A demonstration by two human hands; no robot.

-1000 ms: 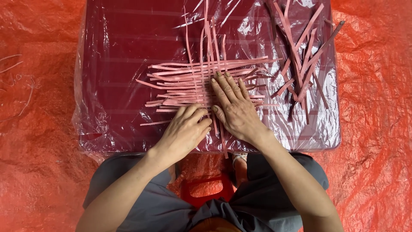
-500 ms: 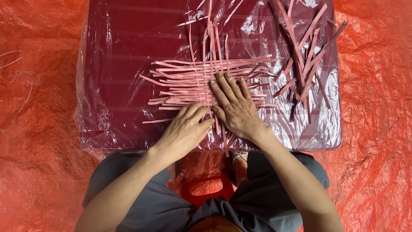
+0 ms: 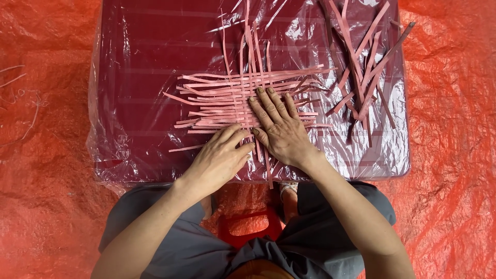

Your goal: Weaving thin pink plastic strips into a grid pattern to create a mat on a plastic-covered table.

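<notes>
Head view, the weave: pink strips (image 3: 243,101) crossed into a loose mat at the middle of the tabletop (image 3: 144,57), long ones lying sideways, a few upright ones threaded through.
Head view, right hand (image 3: 281,129): flat and open, fingers spread over the crossing, pressing the mat down onto the clear plastic sheet (image 3: 113,150).
Head view, left hand (image 3: 219,157): curled at the near edge of the mat, fingertips bunched on the lower strip ends; pinching one or only nudging it, cannot tell.
Head view, doing it well: weight kept on the crossing so nothing slides on the slick plastic; one strip worked at a time, pushed snug against its neighbour, over and under kept in order.
Head view, watch-outs: thin strips, likely to kink if bent hard; loose ends at the left fanning apart.
Head view, spares: loose pile of strips (image 3: 364,77) at the far right of the tabletop, well apart from the mat.
Head view, surroundings: orange tarp (image 3: 449,155) all round, red stool (image 3: 248,230) between the knees.
</notes>
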